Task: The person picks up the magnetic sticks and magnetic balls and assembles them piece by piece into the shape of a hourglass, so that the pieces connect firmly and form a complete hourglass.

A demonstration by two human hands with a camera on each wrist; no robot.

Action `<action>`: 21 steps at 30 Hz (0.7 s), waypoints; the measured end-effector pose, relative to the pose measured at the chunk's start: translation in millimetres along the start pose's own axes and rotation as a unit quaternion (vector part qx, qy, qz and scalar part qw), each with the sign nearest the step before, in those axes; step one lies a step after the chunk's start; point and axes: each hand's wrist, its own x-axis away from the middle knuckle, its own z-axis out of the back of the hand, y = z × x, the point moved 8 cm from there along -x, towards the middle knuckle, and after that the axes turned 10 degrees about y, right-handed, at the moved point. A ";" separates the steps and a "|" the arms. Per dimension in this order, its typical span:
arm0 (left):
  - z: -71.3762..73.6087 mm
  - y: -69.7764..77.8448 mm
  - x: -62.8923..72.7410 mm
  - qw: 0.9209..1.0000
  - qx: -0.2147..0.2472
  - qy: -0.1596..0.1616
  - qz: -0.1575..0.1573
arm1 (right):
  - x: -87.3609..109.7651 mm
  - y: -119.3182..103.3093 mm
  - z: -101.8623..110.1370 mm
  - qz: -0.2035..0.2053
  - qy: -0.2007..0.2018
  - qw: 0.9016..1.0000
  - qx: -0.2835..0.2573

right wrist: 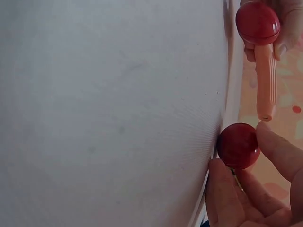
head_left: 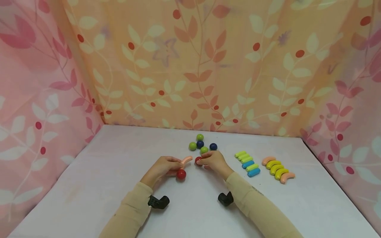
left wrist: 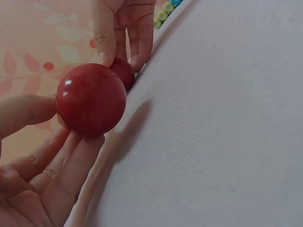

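Note:
My left hand (head_left: 163, 168) holds, between thumb and fingers, a glossy red ball (head_left: 181, 175) with a curved peach piece (head_left: 187, 160) joined to it. In the right wrist view the ribbed peach piece (right wrist: 266, 85) sticks out from that ball (right wrist: 258, 22), its free end pointing towards the second ball. My right hand (head_left: 216, 162) pinches this second red ball (right wrist: 239, 145) close to the tabletop. A small gap separates it from the peach piece. The left wrist view shows the left ball (left wrist: 91, 100) partly covering the right one (left wrist: 124, 74).
Green balls (head_left: 192, 145) and dark blue balls (head_left: 213, 146) lie beyond my right hand. To the right stand a row of lime and blue short cylinders (head_left: 247, 164) and a row of yellow and peach curved pieces (head_left: 277, 169). Patterned curtains (head_left: 190, 66) bound the white table (head_left: 89, 185).

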 end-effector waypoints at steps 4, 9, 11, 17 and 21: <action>-0.1 -0.7 0.8 1.000 -0.006 0.010 0.002 | -0.2 -2.1 0.7 0.012 -0.009 1.000 0.010; -7.4 -2.0 2.8 1.000 -0.022 -0.007 -0.010 | 4.4 1.7 9.1 0.019 -0.020 0.999 0.031; -12.0 -1.7 3.5 0.999 -0.023 -0.015 -0.017 | 6.9 4.6 13.7 0.012 -0.026 0.999 0.025; -25.7 1.3 5.2 0.998 -0.030 -0.036 -0.036 | 9.7 10.6 27.8 0.000 -0.031 0.999 0.016; -32.4 5.9 3.3 0.997 -0.030 -0.052 -0.042 | 8.3 8.8 30.6 0.008 -0.044 0.999 0.020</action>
